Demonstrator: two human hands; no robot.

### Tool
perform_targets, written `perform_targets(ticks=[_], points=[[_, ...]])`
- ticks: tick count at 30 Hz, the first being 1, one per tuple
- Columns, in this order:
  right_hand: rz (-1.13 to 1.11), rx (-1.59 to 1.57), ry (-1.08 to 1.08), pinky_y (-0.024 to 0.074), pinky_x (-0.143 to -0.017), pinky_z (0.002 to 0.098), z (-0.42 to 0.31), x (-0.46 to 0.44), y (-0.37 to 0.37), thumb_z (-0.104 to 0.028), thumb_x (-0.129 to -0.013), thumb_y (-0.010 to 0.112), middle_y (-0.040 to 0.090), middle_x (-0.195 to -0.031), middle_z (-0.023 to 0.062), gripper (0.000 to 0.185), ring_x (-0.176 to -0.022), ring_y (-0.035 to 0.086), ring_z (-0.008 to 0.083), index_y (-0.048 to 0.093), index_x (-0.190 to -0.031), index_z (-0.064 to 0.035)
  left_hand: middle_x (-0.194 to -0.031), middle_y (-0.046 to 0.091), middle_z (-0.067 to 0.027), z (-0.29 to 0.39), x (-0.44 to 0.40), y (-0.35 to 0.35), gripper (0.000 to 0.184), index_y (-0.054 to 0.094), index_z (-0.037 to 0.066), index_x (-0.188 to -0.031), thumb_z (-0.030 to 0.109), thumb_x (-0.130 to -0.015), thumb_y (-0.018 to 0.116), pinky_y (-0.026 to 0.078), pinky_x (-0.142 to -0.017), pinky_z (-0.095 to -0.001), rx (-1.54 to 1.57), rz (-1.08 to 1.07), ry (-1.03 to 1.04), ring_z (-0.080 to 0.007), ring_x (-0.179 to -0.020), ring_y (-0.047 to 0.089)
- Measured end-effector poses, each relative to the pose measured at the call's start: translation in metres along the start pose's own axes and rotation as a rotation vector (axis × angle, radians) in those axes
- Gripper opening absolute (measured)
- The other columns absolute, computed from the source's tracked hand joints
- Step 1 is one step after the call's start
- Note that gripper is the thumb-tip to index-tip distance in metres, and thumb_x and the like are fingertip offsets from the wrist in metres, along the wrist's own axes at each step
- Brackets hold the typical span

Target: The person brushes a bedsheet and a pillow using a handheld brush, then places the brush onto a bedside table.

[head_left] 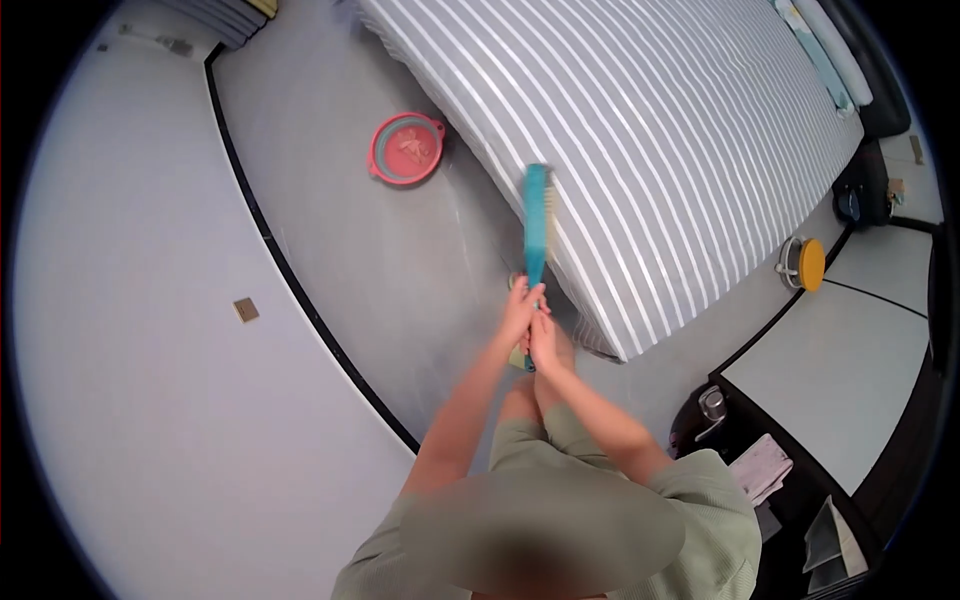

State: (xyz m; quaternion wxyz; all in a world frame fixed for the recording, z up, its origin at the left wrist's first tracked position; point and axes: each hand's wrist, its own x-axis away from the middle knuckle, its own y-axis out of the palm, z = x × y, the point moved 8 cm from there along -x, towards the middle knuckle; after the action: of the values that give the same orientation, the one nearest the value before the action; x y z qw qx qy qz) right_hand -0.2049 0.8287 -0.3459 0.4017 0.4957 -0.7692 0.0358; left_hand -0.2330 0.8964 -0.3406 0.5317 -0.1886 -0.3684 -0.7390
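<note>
A teal bed brush (536, 215) with pale bristles along its right side points away from me. Its bristles face the bed's striped grey-and-white sheet (650, 170), close to the near left edge; whether they touch it I cannot tell. My left hand (520, 308) is closed round the handle, just below the brush head. Lower on the same handle, my right hand (543, 342) is wrapped too, and the two hands touch. The handle is mostly covered by my fingers.
A pink and grey basin (407, 148) with something pale inside stands on the grey floor (330, 190) left of the bed. A white wall (150, 400) runs along the left. On the right are a yellow-topped round stool (811, 265) and a dark shelf holding a pink cloth (762, 468).
</note>
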Motion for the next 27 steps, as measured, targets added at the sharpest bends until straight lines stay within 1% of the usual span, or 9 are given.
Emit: perform_targets(ticks=[2, 5, 9, 12, 13, 15, 18, 21, 27], points=[[0.138, -0.078, -0.112, 0.0257, -0.032, 0.0195, -0.018, -0.011, -0.010, -0.025, -0.086, 0.031, 0.037, -0.049, -0.0025, 0.024, -0.036, 0.033, 0.0063, 0.042, -0.075, -0.0063, -0.060, 0.046, -0.0023, 0.008, -0.021, 0.032, 0.018, 0.040, 0.004, -0.089, 0.016, -0.080, 0.050, 0.039, -0.047, -0.0206, -0.060, -0.194, 0.026, -0.0092, -0.052, 0.047], [0.285, -0.186, -0.238, 0.0252, -0.033, 0.0192, -0.046, -0.041, -0.015, -0.022, -0.087, 0.028, 0.039, -0.054, -0.0032, 0.024, -0.039, 0.035, 0.0053, 0.044, -0.081, -0.0043, -0.057, 0.045, -0.0025, 0.023, -0.056, 0.059, 0.013, 0.042, 0.003, -0.085, 0.014, -0.080, 0.049, 0.035, -0.044, -0.0215, -0.122, -0.302, 0.021, -0.0094, -0.048, 0.043], [0.403, -0.105, -0.293, 0.0255, -0.035, 0.0193, -0.069, -0.095, -0.004, -0.034, -0.087, 0.024, 0.039, -0.057, -0.0026, 0.035, -0.041, 0.035, 0.0052, 0.042, -0.095, -0.0049, -0.054, 0.045, -0.0020, 0.039, -0.115, 0.056, 0.015, 0.044, 0.002, -0.087, 0.013, -0.079, 0.050, 0.035, -0.044, -0.0216, -0.292, -0.254, -0.042, -0.0089, -0.047, 0.042], [0.478, -0.191, -0.184, 0.0251, -0.031, 0.0196, -0.084, -0.116, 0.016, -0.030, -0.086, 0.030, 0.038, -0.051, -0.0029, 0.029, -0.037, 0.035, 0.0063, 0.044, -0.096, -0.0068, -0.053, 0.045, -0.0022, 0.054, -0.141, 0.042, 0.016, 0.045, 0.002, -0.087, 0.014, -0.078, 0.051, 0.036, -0.043, -0.0225, -0.382, -0.263, -0.158, -0.0093, -0.047, 0.044], [0.464, -0.153, -0.284, 0.0250, -0.030, 0.0207, -0.093, -0.124, 0.027, -0.037, -0.085, 0.030, 0.038, -0.049, -0.0023, 0.030, -0.034, 0.034, 0.0080, 0.044, -0.089, -0.0111, -0.053, 0.046, -0.0024, 0.059, -0.149, 0.031, 0.016, 0.045, 0.002, -0.087, 0.014, -0.078, 0.050, 0.036, -0.043, -0.0229, -0.406, -0.246, -0.132, -0.0095, -0.047, 0.044], [0.485, -0.157, -0.307, 0.0258, -0.033, 0.0212, -0.101, -0.135, 0.038, -0.037, -0.085, 0.030, 0.039, -0.052, -0.0017, 0.030, -0.037, 0.035, 0.0085, 0.044, -0.090, -0.0105, -0.054, 0.046, -0.0027, 0.076, -0.161, 0.009, 0.016, 0.045, 0.003, -0.086, 0.016, -0.079, 0.050, 0.036, -0.044, -0.0238, -0.458, -0.210, -0.073, -0.0099, -0.047, 0.044], [0.512, -0.181, -0.296, 0.0270, -0.037, 0.0220, -0.105, -0.151, 0.056, -0.036, -0.085, 0.030, 0.040, -0.056, -0.0009, 0.031, -0.042, 0.036, 0.0094, 0.044, -0.092, -0.0096, -0.057, 0.047, -0.0035, 0.092, -0.167, -0.013, 0.016, 0.046, 0.004, -0.086, 0.017, -0.079, 0.049, 0.037, -0.046, -0.0255, -0.578, -0.142, -0.150, -0.0101, -0.049, 0.045], [0.493, -0.213, -0.264, 0.0282, -0.041, 0.0228, -0.108, -0.182, 0.080, -0.036, -0.085, 0.030, 0.041, -0.060, 0.0000, 0.031, -0.046, 0.037, 0.0102, 0.044, -0.093, -0.0088, -0.056, 0.043, -0.0002, 0.122, -0.181, -0.022, 0.015, 0.046, 0.005, -0.083, 0.019, -0.079, 0.049, 0.033, -0.044, -0.0210, -0.558, -0.091, -0.052, -0.0070, -0.049, 0.040], [0.439, -0.262, -0.253, 0.0306, -0.050, 0.0244, -0.119, -0.235, 0.139, -0.035, -0.084, 0.030, 0.043, -0.068, 0.0018, 0.033, -0.056, 0.039, 0.0119, 0.043, -0.096, -0.0071, -0.056, 0.042, -0.0001, 0.178, -0.215, -0.047, 0.015, 0.046, 0.005, -0.080, 0.019, -0.079, 0.050, 0.032, -0.045, -0.0219, -0.636, -0.112, -0.019, -0.0072, -0.050, 0.040]])
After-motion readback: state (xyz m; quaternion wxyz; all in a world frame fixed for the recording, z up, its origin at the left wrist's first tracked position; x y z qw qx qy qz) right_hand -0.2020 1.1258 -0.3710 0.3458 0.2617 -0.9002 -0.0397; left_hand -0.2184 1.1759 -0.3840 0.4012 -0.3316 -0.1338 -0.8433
